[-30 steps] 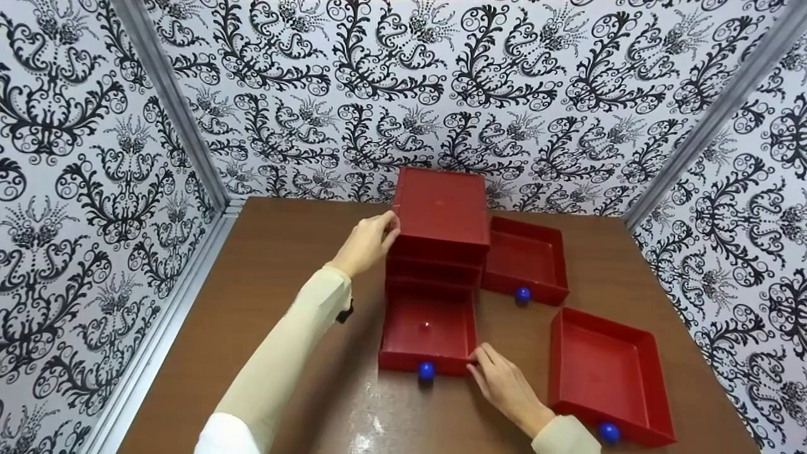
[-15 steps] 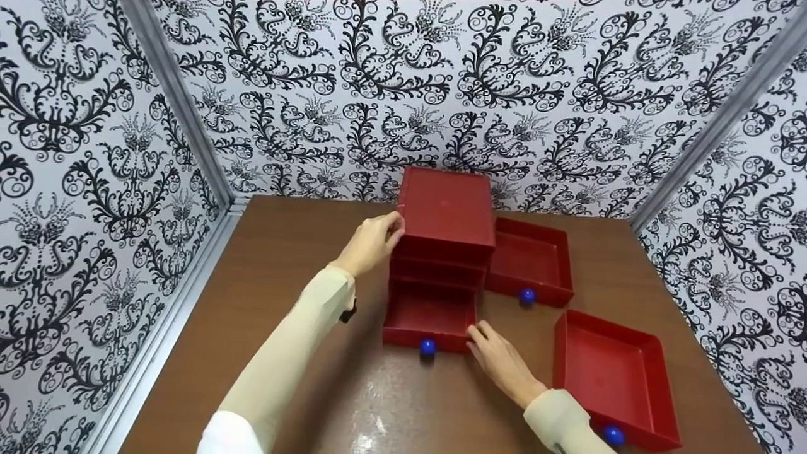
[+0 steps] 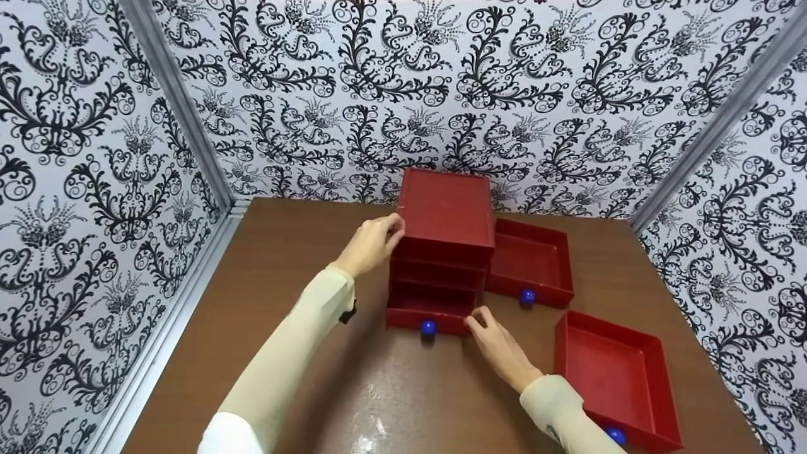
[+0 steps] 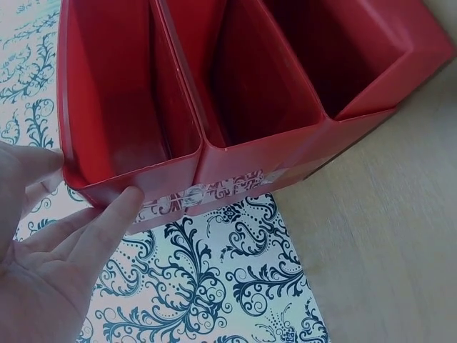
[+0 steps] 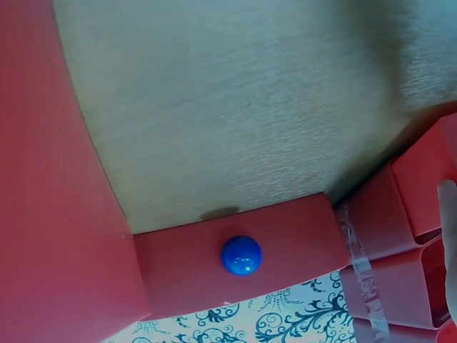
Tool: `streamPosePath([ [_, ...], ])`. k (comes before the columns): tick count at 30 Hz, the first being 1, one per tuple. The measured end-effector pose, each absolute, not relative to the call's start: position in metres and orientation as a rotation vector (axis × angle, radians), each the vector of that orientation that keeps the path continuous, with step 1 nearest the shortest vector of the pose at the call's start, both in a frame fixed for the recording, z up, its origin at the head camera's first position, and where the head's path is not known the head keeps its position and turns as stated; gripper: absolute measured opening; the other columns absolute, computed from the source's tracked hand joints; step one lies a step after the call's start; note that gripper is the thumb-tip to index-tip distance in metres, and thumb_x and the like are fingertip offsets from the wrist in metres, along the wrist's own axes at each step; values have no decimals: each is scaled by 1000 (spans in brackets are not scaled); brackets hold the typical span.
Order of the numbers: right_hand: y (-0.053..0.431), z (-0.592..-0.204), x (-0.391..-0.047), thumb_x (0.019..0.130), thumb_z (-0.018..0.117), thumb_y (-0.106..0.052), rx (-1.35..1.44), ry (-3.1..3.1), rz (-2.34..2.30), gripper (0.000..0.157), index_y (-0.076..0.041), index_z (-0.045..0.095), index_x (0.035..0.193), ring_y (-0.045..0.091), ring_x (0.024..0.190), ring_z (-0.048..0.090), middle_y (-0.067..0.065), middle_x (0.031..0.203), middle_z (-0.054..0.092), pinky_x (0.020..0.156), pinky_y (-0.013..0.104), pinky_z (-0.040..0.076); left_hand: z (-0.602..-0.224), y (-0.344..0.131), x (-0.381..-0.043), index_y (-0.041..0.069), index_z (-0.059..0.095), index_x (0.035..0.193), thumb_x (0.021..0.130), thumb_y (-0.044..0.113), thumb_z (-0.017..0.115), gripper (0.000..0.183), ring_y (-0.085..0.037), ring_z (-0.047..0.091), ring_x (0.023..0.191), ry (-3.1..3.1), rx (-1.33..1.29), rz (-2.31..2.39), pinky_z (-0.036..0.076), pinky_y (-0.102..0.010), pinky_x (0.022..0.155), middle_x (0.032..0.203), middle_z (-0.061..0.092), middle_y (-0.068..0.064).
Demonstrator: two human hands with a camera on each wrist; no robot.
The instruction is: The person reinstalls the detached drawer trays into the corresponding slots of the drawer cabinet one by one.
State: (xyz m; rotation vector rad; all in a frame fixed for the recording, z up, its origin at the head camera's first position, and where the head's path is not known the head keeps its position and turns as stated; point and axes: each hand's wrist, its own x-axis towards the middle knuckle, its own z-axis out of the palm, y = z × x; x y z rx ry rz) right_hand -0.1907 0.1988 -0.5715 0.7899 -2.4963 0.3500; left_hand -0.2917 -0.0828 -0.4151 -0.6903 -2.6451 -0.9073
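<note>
A red drawer cabinet (image 3: 446,205) stands near the back wall, its two upper slots hollow. My left hand (image 3: 369,243) grips its upper left front edge, thumb on the outer side in the left wrist view. In the bottom slot sits a red drawer (image 3: 403,318), mostly inside, with a round blue knob (image 3: 428,327) on its front. My right hand (image 3: 501,352) holds this drawer's right front corner, fingers bent. Only a finger (image 5: 448,229) of that hand shows at the right edge of the right wrist view.
Right of the cabinet lies a second red drawer (image 3: 529,260) with a blue knob (image 3: 527,296). Another red drawer (image 3: 608,369) lies nearer on the right. Patterned walls (image 3: 403,82) enclose the brown table (image 3: 302,227). Clear tape (image 5: 364,275) runs down the cabinet's side.
The bottom drawer has slid back into the cabinet, away from me, along with my right hand. My left hand has stayed at the cabinet's edge; the view has shifted slightly.
</note>
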Motion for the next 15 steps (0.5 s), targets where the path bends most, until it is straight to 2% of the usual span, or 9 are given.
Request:
streamPosePath([
  [2, 198, -572, -193, 85, 56, 5, 801, -2494, 358, 24, -13, 58, 101, 10, 79, 56, 5, 104, 50, 66, 21, 50, -416, -83, -291, 12, 57, 92, 92, 18, 53, 8, -25, 62, 79, -2653, -684, -915, 47, -33, 70, 84, 62, -5],
  [9, 198, -576, -199, 83, 54, 9, 833, -2482, 413, 32, -9, 60, 108, 18, 82, 56, 13, 109, 46, 66, 23, 50, -416, -83, -291, 15, 57, 92, 92, 20, 52, 7, -13, 56, 75, -2665, -662, -907, 48, -30, 70, 85, 62, -2],
  [15, 196, -577, -202, 79, 57, 11, 838, -2465, 368, 40, -5, 60, 116, 23, 88, 56, 17, 107, 46, 67, 27, 51, -415, -83, -291, 15, 58, 93, 92, 20, 53, 8, -13, 56, 76, -2672, -652, -921, 48, -31, 72, 86, 63, -1],
])
